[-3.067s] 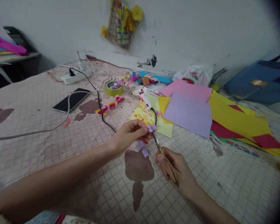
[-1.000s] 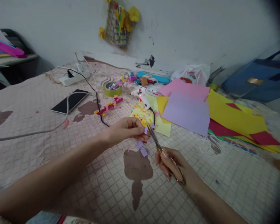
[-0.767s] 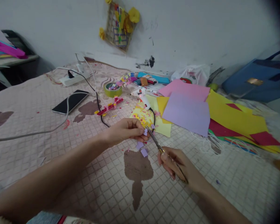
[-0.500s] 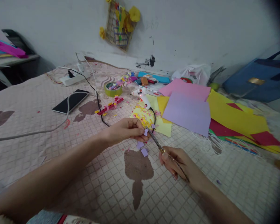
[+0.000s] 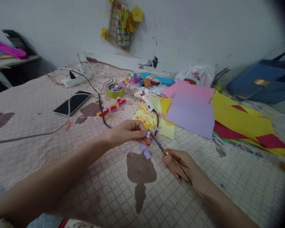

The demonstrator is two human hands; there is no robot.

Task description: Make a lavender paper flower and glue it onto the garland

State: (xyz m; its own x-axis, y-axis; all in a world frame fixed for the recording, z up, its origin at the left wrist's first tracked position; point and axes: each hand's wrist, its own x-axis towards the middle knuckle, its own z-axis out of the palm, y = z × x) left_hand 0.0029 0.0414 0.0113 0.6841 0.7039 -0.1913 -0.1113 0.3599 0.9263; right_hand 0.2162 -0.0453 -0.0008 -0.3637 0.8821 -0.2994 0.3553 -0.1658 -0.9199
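Between the fingertips of my left hand (image 5: 133,131) is a small piece of purple paper (image 5: 148,134), pinched at its edge. My right hand (image 5: 178,164) is closed round the handles of a pair of scissors (image 5: 159,145). The blades point up and left and meet the purple piece; whether they are parted there is too small to tell. Just below my left hand, small purple squares (image 5: 146,154) lie on the patterned cloth. Beyond the fingers, a pale yellow sheet (image 5: 168,131) bears many yellow and pink snippets (image 5: 144,120).
A white glue gun (image 5: 148,104) with a black cord lies past my hands. Coloured sheets (image 5: 192,115) and white string (image 5: 218,147) are to the right. A roll of green tape (image 5: 115,91), a decorated red strip (image 5: 111,109), a phone (image 5: 72,103) and a power strip (image 5: 76,79) lie left.
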